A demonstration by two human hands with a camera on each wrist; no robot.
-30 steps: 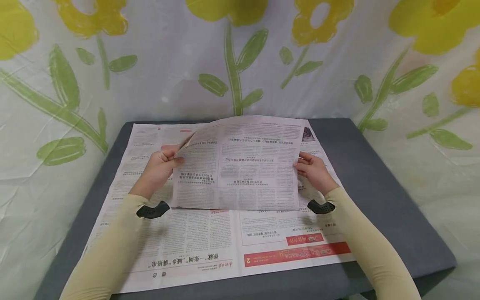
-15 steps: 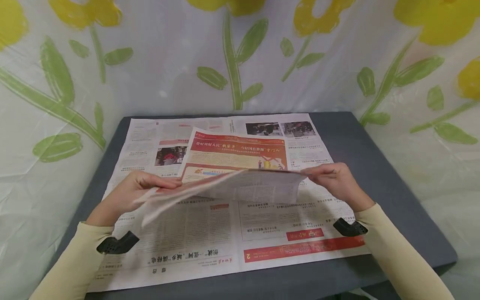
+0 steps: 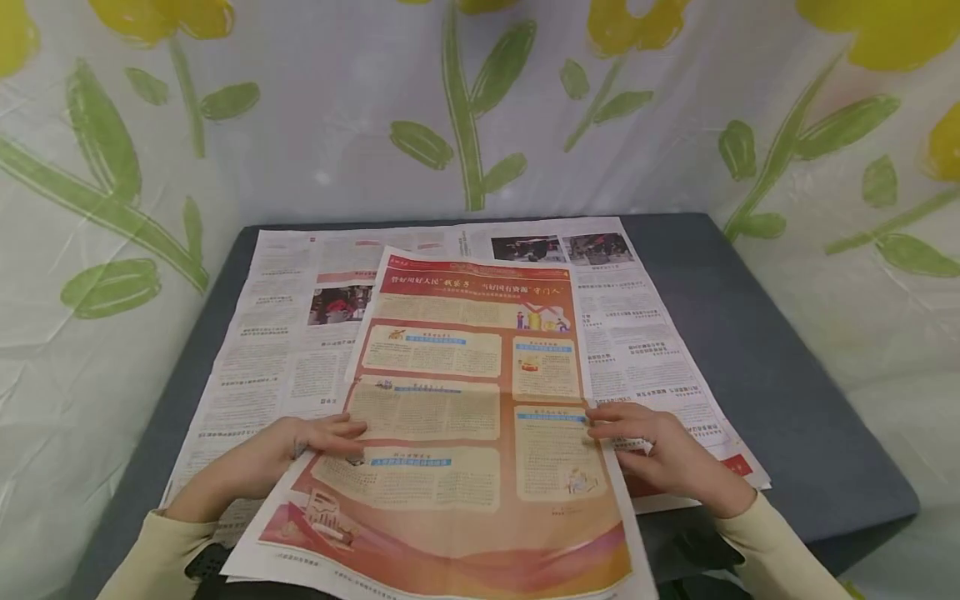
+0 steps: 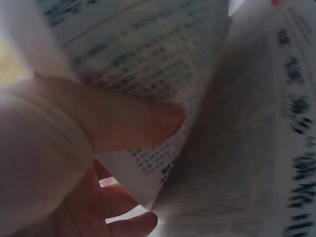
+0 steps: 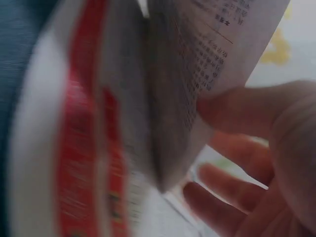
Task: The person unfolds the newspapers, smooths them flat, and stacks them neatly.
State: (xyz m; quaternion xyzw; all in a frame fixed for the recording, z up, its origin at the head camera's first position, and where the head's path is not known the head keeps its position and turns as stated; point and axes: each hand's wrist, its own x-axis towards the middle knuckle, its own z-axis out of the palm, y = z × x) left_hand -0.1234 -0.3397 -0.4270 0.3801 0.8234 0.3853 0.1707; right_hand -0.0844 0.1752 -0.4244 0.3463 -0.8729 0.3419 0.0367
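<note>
An orange-and-red printed newspaper sheet (image 3: 442, 523) lies spread open in the head view, its near end hanging over the table's front edge. My left hand (image 3: 281, 450) pinches its left edge, fingers on the printed face. In the left wrist view the thumb (image 4: 143, 123) presses the sheet's underside. On the opposite edge my right hand (image 3: 667, 454) pinches the sheet in the same way. The right wrist view shows that thumb (image 5: 242, 108) against the paper's underside. Beneath is a larger newspaper (image 3: 262, 333), partly covered by the orange sheet.
A dark grey table (image 3: 780, 400) carries the papers. A white curtain (image 3: 337, 125) with yellow flowers and green leaves closes off the back and both sides. Dark wrist devices sit at both cuffs.
The held sheet, earlier raised with its text side showing and then tilted nearly edge-on, now lies flatter and nearer the body, orange face up. Both hands came down toward the front edge.
</note>
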